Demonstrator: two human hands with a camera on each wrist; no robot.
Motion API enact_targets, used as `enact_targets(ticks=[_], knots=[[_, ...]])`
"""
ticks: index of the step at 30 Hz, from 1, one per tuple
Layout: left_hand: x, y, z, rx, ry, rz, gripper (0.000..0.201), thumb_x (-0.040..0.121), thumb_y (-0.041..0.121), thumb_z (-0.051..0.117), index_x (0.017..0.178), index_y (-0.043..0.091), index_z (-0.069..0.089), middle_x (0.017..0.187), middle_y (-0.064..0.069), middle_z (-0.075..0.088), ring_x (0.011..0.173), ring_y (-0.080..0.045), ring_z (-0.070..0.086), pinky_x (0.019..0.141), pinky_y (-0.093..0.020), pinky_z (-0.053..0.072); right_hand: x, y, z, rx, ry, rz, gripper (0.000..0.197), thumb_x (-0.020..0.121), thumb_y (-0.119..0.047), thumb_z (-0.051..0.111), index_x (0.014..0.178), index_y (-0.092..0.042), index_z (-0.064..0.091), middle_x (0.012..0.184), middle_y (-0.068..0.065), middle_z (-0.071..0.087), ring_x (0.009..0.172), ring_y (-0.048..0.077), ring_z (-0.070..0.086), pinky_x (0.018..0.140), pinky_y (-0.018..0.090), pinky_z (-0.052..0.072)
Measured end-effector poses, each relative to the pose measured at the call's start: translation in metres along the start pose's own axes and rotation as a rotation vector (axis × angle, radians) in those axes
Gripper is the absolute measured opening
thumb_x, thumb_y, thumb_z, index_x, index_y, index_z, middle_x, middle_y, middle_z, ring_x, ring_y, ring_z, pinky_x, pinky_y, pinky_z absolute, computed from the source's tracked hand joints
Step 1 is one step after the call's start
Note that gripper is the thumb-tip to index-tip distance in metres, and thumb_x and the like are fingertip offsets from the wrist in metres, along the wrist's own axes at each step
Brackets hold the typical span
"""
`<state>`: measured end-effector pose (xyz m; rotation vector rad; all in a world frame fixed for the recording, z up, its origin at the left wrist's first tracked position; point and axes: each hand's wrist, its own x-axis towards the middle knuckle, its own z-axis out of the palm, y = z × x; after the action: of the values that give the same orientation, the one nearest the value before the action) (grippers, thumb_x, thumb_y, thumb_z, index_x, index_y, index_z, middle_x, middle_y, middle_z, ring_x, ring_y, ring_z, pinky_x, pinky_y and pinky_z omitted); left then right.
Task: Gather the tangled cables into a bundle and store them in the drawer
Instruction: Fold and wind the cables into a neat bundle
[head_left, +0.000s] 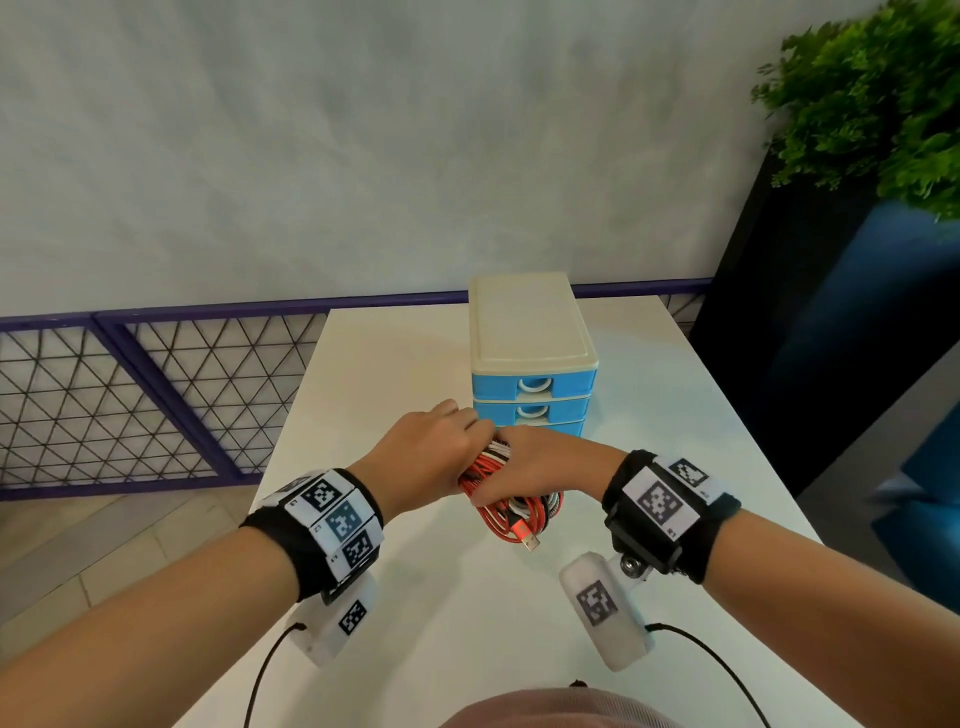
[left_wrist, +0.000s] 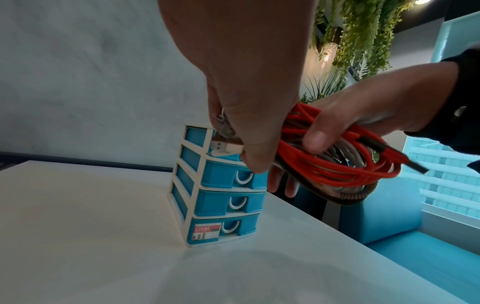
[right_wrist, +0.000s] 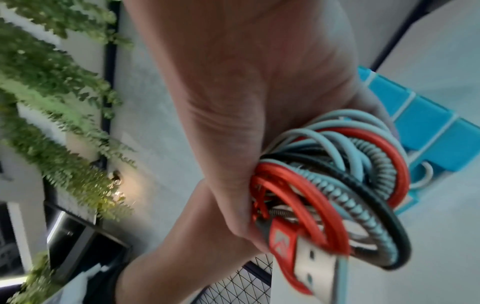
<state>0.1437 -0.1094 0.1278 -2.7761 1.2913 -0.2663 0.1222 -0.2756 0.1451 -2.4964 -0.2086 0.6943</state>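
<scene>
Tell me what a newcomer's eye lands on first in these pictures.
First, the red, white and black cable bundle, held above the white table at centre: the right hand grips the coil while the left hand closes on its far end. Just behind stands the blue drawer unit with a cream top, every visible drawer shut. A leafy green plant fills the upper right corner.
</scene>
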Motion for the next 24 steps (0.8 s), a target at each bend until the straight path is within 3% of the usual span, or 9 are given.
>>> enact_targets(ticks=[3,6,11,14,16,18,20,22,24], knots=[[0.002,0.000,0.001,0.008,-0.016,-0.031,0.036,0.073,0.035,0.073,0.098,0.015,0.056,0.087,-0.003,0.062,0.078,-0.024,0.057,0.048,-0.030,0.043,-0.002,0.005,0.002,-0.084,0.014,0.001,0.061,0.066,-0.052,0.077,0.116,-0.026,0.054,0.104,-0.005,0.065,0.092,0.014,0.063,0.076,0.026,0.054],[0.004,0.002,0.000,0.008,-0.041,-0.075,0.034,0.081,0.037,0.064,0.105,0.016,0.053,0.097,-0.003,0.060,0.087,-0.023,0.054,0.054,-0.030,0.040,-0.005,0.008,-0.004,-0.095,0.038,-0.005,0.050,0.072,-0.043,0.074,0.114,-0.020,0.059,0.101,-0.001,0.068,0.089,0.015,0.066,0.074,0.028,0.058],[0.004,0.007,0.000,-0.038,-0.069,-0.136,0.037,0.082,0.038,0.062,0.109,0.017,0.049,0.102,-0.001,0.059,0.092,-0.021,0.054,0.063,-0.034,0.051,-0.004,0.011,-0.013,-0.097,0.010,-0.027,0.043,0.077,-0.035,0.073,0.114,-0.016,0.064,0.095,-0.001,0.068,0.081,0.013,0.065,0.062,0.018,0.051],[-0.001,0.010,0.003,-0.102,0.029,-0.082,0.051,0.076,0.034,0.070,0.118,0.020,0.046,0.104,0.000,0.060,0.091,-0.023,0.059,0.068,-0.036,0.053,-0.002,0.013,-0.018,-0.041,-0.015,-0.010,0.045,0.077,-0.035,0.075,0.117,-0.015,0.064,0.104,0.003,0.071,0.088,0.016,0.068,0.075,0.025,0.057],[-0.004,0.010,0.007,-0.027,0.117,0.011,0.064,0.071,0.034,0.075,0.126,0.019,0.045,0.113,-0.001,0.060,0.101,-0.023,0.059,0.090,-0.041,0.051,0.001,0.014,-0.019,0.016,-0.025,0.002,0.048,0.076,-0.035,0.076,0.118,-0.016,0.064,0.108,0.004,0.071,0.094,0.018,0.068,0.086,0.033,0.058],[-0.004,0.009,0.010,0.041,0.175,0.054,0.063,0.071,0.034,0.074,0.126,0.017,0.047,0.119,-0.002,0.058,0.112,-0.022,0.055,0.105,-0.046,0.041,0.002,0.013,-0.018,0.067,-0.034,0.009,0.049,0.073,-0.037,0.077,0.116,-0.017,0.065,0.106,0.003,0.072,0.095,0.019,0.069,0.088,0.036,0.057],[-0.002,0.008,0.008,-0.010,0.193,0.067,0.053,0.074,0.033,0.070,0.120,0.015,0.052,0.114,-0.003,0.060,0.103,-0.023,0.058,0.100,-0.044,0.045,0.003,0.014,-0.017,0.153,-0.070,0.017,0.048,0.071,-0.037,0.078,0.113,-0.017,0.067,0.102,0.003,0.073,0.093,0.019,0.070,0.089,0.037,0.057],[-0.002,0.009,0.002,-0.118,0.154,0.057,0.043,0.076,0.038,0.061,0.112,0.016,0.054,0.102,-0.002,0.062,0.085,-0.023,0.061,0.075,-0.036,0.053,0.001,0.013,-0.016,0.259,-0.144,0.017,0.046,0.074,-0.031,0.078,0.116,-0.014,0.065,0.105,0.007,0.073,0.096,0.021,0.070,0.090,0.038,0.057],[-0.003,0.009,-0.003,-0.172,0.074,0.033,0.039,0.076,0.043,0.057,0.105,0.018,0.052,0.093,0.000,0.061,0.075,-0.021,0.061,0.058,-0.032,0.050,0.000,0.013,-0.015,0.346,-0.233,0.031,0.047,0.079,-0.025,0.076,0.121,-0.011,0.062,0.112,0.013,0.071,0.102,0.026,0.069,0.093,0.042,0.055]])
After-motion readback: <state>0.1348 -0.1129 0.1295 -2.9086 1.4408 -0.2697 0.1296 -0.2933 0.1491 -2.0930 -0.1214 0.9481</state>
